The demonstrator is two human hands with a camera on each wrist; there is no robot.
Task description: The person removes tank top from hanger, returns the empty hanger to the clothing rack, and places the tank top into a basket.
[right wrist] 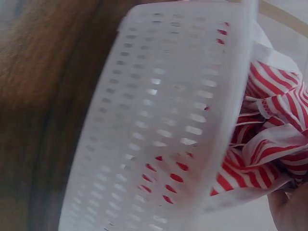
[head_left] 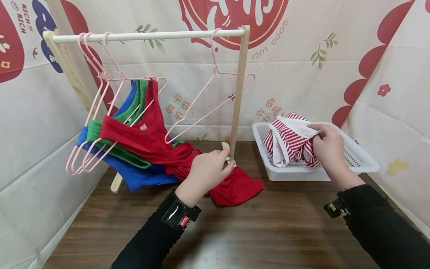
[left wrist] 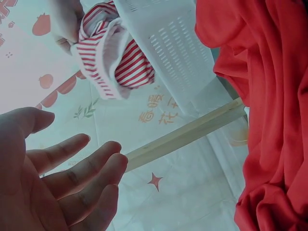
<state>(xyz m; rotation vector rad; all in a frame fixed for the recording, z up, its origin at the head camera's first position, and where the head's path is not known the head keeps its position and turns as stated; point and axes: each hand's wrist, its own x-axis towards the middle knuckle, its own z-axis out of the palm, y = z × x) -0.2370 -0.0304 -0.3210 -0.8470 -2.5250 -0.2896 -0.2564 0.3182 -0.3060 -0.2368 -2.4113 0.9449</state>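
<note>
My right hand (head_left: 329, 149) pinches the white edge of a red-and-white striped garment (head_left: 291, 140), partly lifted from a white perforated plastic basket (head_left: 299, 176). In the right wrist view the garment (right wrist: 274, 159) bunches beyond the basket wall (right wrist: 159, 115), with only part of the hand (right wrist: 291, 207) showing. My left hand (head_left: 209, 168) is by the foot of the rack's wooden post (head_left: 239, 93), above a red garment (head_left: 134, 136). The left wrist view shows this hand (left wrist: 62, 178) with spread, slightly bent fingers and nothing held.
A pink hanger (head_left: 215, 69) without clothing hangs at the right of the white rail (head_left: 151, 36). At the left, pink hangers carry the red, a green (head_left: 134, 158) and a blue garment (head_left: 134, 179). The red one trails onto the brown tabletop (head_left: 262, 231). Printed cloth surrounds the table.
</note>
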